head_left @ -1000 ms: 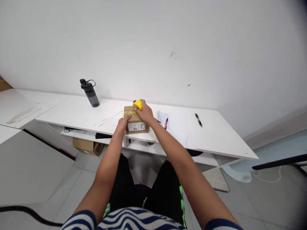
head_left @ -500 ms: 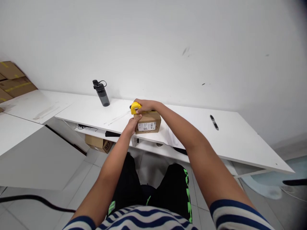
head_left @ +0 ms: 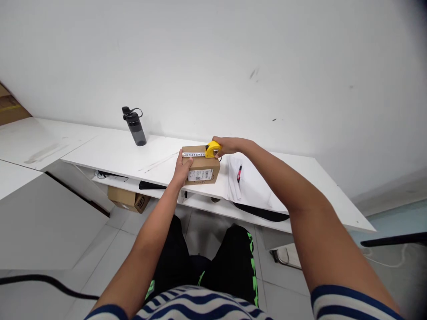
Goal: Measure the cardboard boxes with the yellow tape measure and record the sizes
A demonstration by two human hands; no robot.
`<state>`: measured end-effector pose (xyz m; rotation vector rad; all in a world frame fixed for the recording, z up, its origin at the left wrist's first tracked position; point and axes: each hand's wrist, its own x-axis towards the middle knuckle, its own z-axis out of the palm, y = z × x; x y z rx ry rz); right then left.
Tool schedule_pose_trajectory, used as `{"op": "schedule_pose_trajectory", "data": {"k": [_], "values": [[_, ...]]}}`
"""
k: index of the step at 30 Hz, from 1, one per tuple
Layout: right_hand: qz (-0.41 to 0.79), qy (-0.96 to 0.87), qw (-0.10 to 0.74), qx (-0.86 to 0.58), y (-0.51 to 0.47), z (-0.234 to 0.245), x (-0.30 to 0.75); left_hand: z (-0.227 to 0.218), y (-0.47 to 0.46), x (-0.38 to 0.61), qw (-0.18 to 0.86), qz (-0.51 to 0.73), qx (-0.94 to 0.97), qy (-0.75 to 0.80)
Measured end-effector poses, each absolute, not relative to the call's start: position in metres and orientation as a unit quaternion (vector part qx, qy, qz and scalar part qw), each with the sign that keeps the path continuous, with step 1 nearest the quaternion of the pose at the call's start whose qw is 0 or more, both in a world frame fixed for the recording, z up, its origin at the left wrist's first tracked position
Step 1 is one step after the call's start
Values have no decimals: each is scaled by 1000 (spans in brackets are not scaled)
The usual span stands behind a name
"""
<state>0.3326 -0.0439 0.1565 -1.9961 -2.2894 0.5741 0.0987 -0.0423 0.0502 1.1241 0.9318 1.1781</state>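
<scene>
A small brown cardboard box (head_left: 204,166) with a white label stands on the white table (head_left: 133,155). My left hand (head_left: 183,166) is closed on the box's left end, its thumb pinning the tip of the tape there. My right hand (head_left: 227,145) grips a yellow tape measure (head_left: 212,150) at the box's right top edge. The tape blade (head_left: 193,154) lies stretched along the box's top from left to right.
A dark water bottle (head_left: 134,126) stands at the back left of the table. Papers (head_left: 245,178) with a red pen (head_left: 239,173) lie right of the box. Another cardboard box (head_left: 128,199) sits on the floor under the table. More boxes (head_left: 8,109) are stacked far left.
My right hand has drawn the yellow tape measure from the box's left end to its right end, pulling the blade out across the top. My left hand stays at the left end.
</scene>
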Motion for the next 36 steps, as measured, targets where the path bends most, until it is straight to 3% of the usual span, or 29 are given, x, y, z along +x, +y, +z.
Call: {"op": "schedule_pose_trajectory", "data": {"k": [7,14,23,36], "values": [[132,-723,5,-678,-49,158,343,49,-39,96,575,513,503,391],[23,-707,-69,-703,-53,164,338,48,-38,95,572,508,517,384],[35,-680,-89,-727,-48,164,349,44,-34,93,557,509,527,391],[31,-690,-51,-722,-72,159,349,48,-36,95,572,504,517,390]]}}
